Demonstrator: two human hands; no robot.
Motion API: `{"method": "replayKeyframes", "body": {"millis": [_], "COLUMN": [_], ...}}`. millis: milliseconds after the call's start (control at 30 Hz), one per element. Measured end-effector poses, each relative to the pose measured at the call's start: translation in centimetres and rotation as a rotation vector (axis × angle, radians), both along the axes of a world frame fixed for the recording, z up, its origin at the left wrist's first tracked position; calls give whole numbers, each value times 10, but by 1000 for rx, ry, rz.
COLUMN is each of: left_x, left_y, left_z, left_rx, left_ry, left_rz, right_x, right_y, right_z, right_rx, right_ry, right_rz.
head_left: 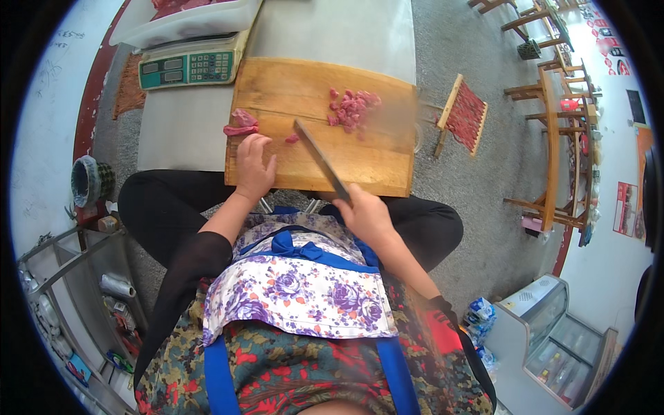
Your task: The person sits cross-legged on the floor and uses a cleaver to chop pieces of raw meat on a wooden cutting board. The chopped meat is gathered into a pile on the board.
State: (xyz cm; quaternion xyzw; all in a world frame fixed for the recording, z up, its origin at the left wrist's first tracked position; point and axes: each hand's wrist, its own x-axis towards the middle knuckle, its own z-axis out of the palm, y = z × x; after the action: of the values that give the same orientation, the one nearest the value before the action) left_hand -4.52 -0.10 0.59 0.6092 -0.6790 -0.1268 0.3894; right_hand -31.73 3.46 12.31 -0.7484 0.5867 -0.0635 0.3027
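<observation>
My right hand [367, 213] grips a kitchen knife [320, 158], its blade slanting up and left over the wooden cutting board [311, 174]. My left hand [255, 166] rests by the board's left side, thumb apart from the fingers. Its fingertips reach the lower edge of a larger piece of raw red meat [243, 123], which overhangs the board's left edge slightly. Between that piece and the blade lies a small cut bit of meat [292, 138]. Right of the knife is a loose pile of diced meat [351, 110]. A hazy blur covers the board's right part.
The board sits on a pale table [332, 31]. A digital scale [187, 67] stands at the upper left, with a white tub of meat [192, 21] behind it. To the right on the floor is a woven folding stool [461, 115]. My knees flank the board's near edge.
</observation>
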Motion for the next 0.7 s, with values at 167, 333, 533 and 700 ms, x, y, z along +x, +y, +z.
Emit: {"method": "replayKeyframes", "body": {"millis": [167,333,533,700], "left_x": [49,78,52,-14], "left_y": [-9,-26,-28,-49], "left_z": [1,0,22,63], "left_rx": [3,65,319,224], "left_ry": [-159,-268,72,672], "left_rz": [253,247,114,-63], "right_x": [5,-25,-39,-38], "right_y": [-9,-36,-43,-27], "right_z": [-9,-23,-11,-11], "right_rx": [76,-83,87,52], "right_ry": [-42,-75,-313,-368], "right_rz": [39,-154,-496,-520]}}
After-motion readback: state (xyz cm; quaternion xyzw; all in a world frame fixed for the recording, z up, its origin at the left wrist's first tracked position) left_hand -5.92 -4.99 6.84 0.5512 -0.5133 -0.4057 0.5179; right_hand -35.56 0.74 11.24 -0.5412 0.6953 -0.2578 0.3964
